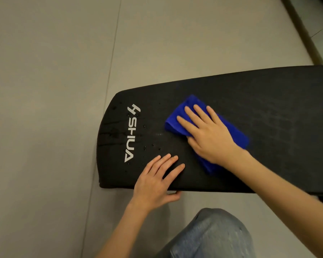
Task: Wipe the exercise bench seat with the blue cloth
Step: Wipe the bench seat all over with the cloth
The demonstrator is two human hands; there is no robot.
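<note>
The black exercise bench seat [268,112] runs from the centre to the right edge, with a white SHUA logo near its rounded left end and small water drops around the logo. A folded blue cloth [177,118] lies flat on the seat. My right hand [207,135] presses down on the cloth, fingers spread and pointing up-left. My left hand [157,181] rests flat on the seat's near edge, thumb hooked under the rim, touching no cloth.
Grey floor tiles [54,90] surround the bench on the left and far side. My knee in blue jeans [213,235] is at the bottom centre, close to the bench's near edge. A dark skirting strip [302,30] crosses the top right corner.
</note>
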